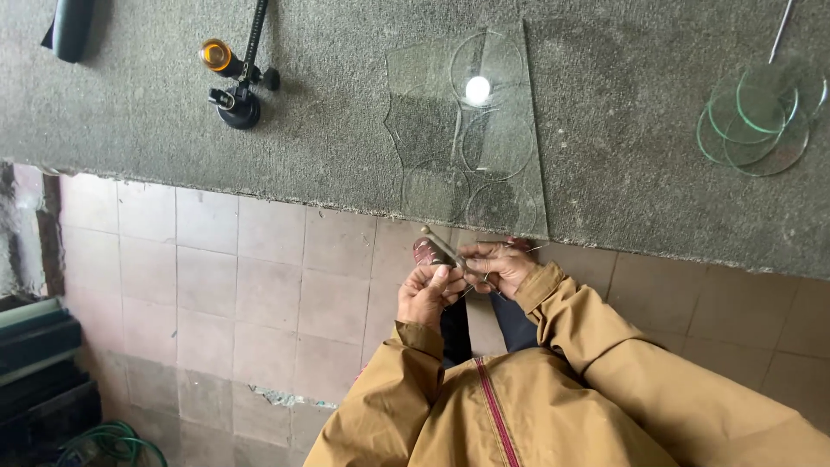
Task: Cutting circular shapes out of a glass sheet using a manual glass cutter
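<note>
Centre of the frame, just below the desk [622, 190] edge: left hand [426, 294] and right hand [495, 264], each grip clenched on a small metal tool [441, 246], with a scored glass sheet [471, 130] directly above and stacked glass discs [761, 117] at upper right.

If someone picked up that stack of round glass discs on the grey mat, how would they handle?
The glass discs look thin and clear, so probably fragile and chippy at the edges. They overlap loosely, so they would likely slide apart if pushed. Lying flat on the grey mat, they seem unlikely to roll.
</note>
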